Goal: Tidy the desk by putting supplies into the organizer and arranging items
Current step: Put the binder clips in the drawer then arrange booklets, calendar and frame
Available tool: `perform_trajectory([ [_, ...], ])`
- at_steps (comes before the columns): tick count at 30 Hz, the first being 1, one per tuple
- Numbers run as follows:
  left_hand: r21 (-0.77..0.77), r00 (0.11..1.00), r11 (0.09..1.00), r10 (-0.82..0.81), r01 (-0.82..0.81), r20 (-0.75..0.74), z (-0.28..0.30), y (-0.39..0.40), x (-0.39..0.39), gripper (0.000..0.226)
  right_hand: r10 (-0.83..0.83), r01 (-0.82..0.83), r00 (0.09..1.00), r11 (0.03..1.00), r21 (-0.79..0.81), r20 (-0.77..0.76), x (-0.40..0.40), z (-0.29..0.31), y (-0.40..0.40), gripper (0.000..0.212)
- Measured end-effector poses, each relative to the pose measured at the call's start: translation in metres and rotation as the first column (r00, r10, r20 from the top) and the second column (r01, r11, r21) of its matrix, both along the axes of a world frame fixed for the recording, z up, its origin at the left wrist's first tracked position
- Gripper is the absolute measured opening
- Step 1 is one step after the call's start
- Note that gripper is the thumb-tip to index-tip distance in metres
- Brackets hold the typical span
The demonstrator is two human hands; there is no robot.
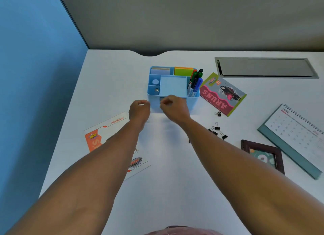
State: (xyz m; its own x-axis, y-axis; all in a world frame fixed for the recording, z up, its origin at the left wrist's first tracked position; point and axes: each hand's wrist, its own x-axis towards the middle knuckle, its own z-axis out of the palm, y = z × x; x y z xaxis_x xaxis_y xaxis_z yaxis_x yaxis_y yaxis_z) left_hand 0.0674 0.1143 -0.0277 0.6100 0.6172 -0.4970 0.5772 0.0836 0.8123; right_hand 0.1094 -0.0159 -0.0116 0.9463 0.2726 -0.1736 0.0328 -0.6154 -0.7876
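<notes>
A light blue desk organizer (196, 99) stands at the middle of the white desk. It holds markers (196, 82), green and orange sticky notes (183, 71), a pale note pad (172, 85) and one binder clip (156, 90) in its front left compartment. My left hand (139, 111) hovers at the organizer's front left corner with its fingers curled. My right hand (174, 109) is against the front wall, fingers pinched together; nothing shows in either hand. Several loose binder clips (217, 129) lie to the right, with one more (218, 114) by a flyer.
A pink and green flyer (222, 94) lies right of the organizer. A desk calendar (294, 133) and a dark photo frame (263, 156) sit at the right. An orange and white leaflet (103, 133) lies under my left forearm. A blue partition (35, 77) borders the left edge.
</notes>
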Motion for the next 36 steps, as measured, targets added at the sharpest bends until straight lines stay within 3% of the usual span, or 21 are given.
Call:
perform_trajectory([
  [3, -0.139, 0.997, 0.989, -0.066, 0.059, -0.042, -0.007, -0.011, -0.003, 0.022, -0.063, 0.068, 0.955, 0.998, 0.007, -0.291, -0.007, -0.015, -0.007, 0.015],
  [6, -0.225, 0.992, 0.968, -0.12, 0.107, -0.044, -0.01, -0.023, -0.004, 0.019, -0.106, 0.183, 0.793, 0.981, 0.07, -0.6, -0.011, -0.019, -0.016, 0.017],
  [10, -0.316, 0.992, 0.945, -0.113, 0.088, -0.06, -0.012, -0.033, -0.002, 0.016, -0.197, 0.441, 0.642, 0.885, 0.147, -0.741, -0.009, -0.024, -0.022, 0.006],
  [13, -0.326, 0.995, 0.944, -0.073, 0.047, -0.07, -0.016, -0.038, 0.002, 0.016, -0.242, 0.556, 0.582, 0.815, 0.163, -0.777, -0.005, -0.029, -0.022, 0.011],
  [17, -0.265, 0.998, 0.964, 0.002, -0.018, -0.06, -0.025, -0.039, 0.007, 0.038, -0.273, 0.659, 0.533, 0.727, 0.191, -0.801, 0.001, -0.034, -0.018, 0.014],
  [21, -0.15, 0.993, 0.983, 0.096, -0.107, -0.074, -0.031, -0.033, 0.011, 0.061, -0.301, 0.676, 0.521, 0.717, 0.17, -0.799, 0.008, -0.035, -0.012, 0.018],
  [26, -0.016, 0.998, 0.999, -0.034, 0.033, -0.051, -0.032, -0.029, 0.013, 0.067, -0.321, 0.655, 0.572, 0.733, 0.184, -0.755, 0.011, -0.042, -0.007, 0.02],
  [36, -0.018, 0.999, 0.999, -0.047, 0.047, -0.026, -0.036, -0.027, 0.01, 0.065, -0.346, 0.561, 0.697, 0.808, 0.178, -0.628, 0.01, -0.052, -0.003, 0.024],
])
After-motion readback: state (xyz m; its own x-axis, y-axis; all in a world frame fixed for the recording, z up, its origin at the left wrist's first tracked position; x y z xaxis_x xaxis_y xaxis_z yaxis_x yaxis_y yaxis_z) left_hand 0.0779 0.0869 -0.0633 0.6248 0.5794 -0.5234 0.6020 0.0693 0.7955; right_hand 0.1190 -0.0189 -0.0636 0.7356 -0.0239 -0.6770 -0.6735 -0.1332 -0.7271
